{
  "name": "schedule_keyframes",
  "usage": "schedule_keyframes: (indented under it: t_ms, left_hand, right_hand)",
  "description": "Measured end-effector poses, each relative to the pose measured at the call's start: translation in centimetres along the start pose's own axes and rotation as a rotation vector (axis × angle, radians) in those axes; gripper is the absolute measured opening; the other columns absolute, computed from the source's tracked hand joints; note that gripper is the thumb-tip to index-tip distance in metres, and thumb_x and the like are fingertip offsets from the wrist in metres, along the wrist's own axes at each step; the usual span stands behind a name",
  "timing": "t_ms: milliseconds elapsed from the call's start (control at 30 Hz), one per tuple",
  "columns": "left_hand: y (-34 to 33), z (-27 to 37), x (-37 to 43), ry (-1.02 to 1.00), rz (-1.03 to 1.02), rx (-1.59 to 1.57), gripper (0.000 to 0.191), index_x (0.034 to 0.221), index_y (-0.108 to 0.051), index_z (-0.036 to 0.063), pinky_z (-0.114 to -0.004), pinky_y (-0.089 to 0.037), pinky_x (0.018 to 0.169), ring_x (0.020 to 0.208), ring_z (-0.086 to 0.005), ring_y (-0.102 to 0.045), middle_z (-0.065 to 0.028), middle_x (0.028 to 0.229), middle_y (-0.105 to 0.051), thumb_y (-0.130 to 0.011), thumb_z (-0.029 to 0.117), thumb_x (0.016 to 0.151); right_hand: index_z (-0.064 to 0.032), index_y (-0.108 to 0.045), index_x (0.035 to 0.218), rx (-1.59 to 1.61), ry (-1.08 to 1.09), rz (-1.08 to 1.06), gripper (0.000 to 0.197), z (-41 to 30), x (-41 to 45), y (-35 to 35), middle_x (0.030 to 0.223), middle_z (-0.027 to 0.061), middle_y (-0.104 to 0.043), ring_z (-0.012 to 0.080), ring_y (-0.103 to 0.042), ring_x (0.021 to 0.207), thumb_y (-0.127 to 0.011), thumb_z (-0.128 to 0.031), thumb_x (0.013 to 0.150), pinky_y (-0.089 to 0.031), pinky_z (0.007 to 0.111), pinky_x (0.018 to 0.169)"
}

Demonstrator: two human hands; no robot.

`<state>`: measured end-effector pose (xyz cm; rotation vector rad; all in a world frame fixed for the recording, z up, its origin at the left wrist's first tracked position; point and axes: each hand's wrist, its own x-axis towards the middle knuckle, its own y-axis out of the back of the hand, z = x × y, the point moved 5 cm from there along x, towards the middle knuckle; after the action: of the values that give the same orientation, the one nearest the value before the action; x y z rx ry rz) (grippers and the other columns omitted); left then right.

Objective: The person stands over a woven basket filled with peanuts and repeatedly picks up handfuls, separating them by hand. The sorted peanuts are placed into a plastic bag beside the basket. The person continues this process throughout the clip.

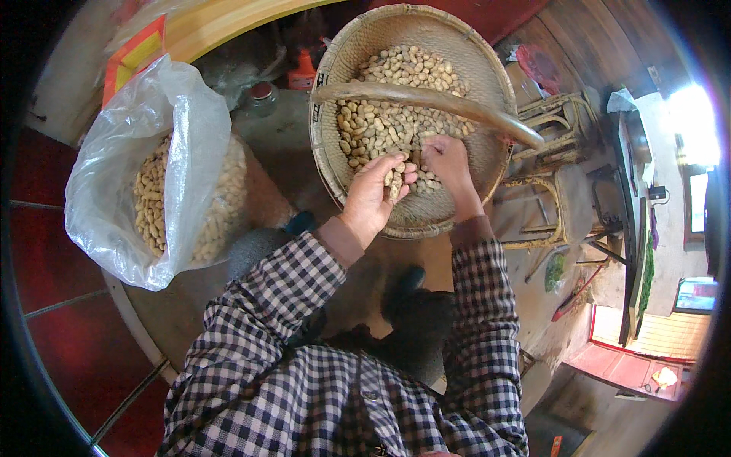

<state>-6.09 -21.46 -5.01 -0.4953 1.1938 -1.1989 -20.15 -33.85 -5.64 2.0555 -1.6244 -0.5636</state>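
A round woven bamboo basket (408, 28) with a curved wooden handle (422, 96) sits before me, holding a heap of unshelled peanuts (394, 128). My left hand (374, 191) is over the basket's near part, palm up, with several peanuts (394, 181) in its fingers. Just to its right, my right hand (448, 163) dips to the heap with bent fingers. Its fingertips meet the peanuts there, and whether they grip one is hidden. On the left stands a translucent plastic sack (197, 131), its mouth spread wide, with many more peanuts (149, 200) inside.
Beyond the sack are a glass jar (262, 94) with a red lid and an orange-red bottle (304, 71). Bamboo chairs (542, 200) stand right of the basket, near a dark-edged table (631, 228). Red panels (85, 354) line the left side.
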Motion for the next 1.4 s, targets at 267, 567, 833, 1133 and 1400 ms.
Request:
schedule_keyframes:
  t_ms: [267,567,833,1133,1400]
  left_hand:
    - [-0.4,0.4,-0.3,-0.011,-0.028,0.005,0.014,0.097,-0.063,0.0098,-0.023,-0.045,0.061,0.074,-0.0109,-0.061,-0.0019,0.087,-0.066,-0.066,0.019,0.087]
    - [-0.2,0.2,-0.3,-0.046,-0.014,-0.017,0.012,0.095,-0.063,0.0086,-0.022,-0.045,0.060,0.071,-0.0106,-0.059,-0.0009,0.084,-0.064,-0.067,0.015,0.086]
    - [-0.2,-0.1,0.0,-0.035,-0.003,0.018,0.011,0.096,-0.063,0.0080,-0.021,-0.045,0.060,0.071,-0.0104,-0.059,-0.0013,0.084,-0.064,-0.066,0.013,0.087]
    - [0.2,-0.1,0.2,-0.036,0.015,0.017,0.014,0.101,-0.064,0.0072,-0.021,-0.046,0.060,0.072,-0.0098,-0.058,0.0000,0.086,-0.063,-0.063,0.014,0.089]
    - [0.1,-2.1,0.2,0.107,-0.115,0.119,0.016,0.102,-0.065,0.0099,-0.019,-0.043,0.057,0.071,-0.0073,-0.055,0.0030,0.088,-0.062,-0.061,0.021,0.092]
  right_hand:
    - [-0.0016,-0.070,0.081,-0.407,-0.018,0.225,0.017,2.7,4.1,-2.9,0.083,0.0207,-0.067,0.0354,-0.066,0.080,-0.064,-0.016,0.075,-0.052,0.041,0.072]
    - [-0.0014,-0.069,0.080,-0.454,0.098,0.188,0.018,2.7,3.1,-1.6,0.081,0.0183,-0.067,0.0348,-0.066,0.076,-0.064,-0.017,0.074,-0.052,0.041,0.070]
    - [-0.0033,-0.069,0.079,-0.353,0.012,0.207,0.017,2.7,2.8,-3.2,0.077,0.0156,-0.067,0.0322,-0.065,0.072,-0.067,-0.018,0.072,-0.051,0.039,0.067]
    - [0.0007,-0.066,0.084,-0.054,0.167,0.081,0.012,-2.4,-1.9,-0.6,0.071,0.0062,-0.063,0.0134,-0.057,0.066,-0.065,-0.011,0.082,-0.046,0.028,0.062]
    - [0.0017,-0.061,0.087,-0.005,0.142,0.082,0.008,-6.4,-10.2,1.4,0.068,0.0013,-0.056,0.0068,-0.049,0.065,-0.059,-0.006,0.087,-0.043,0.025,0.059]
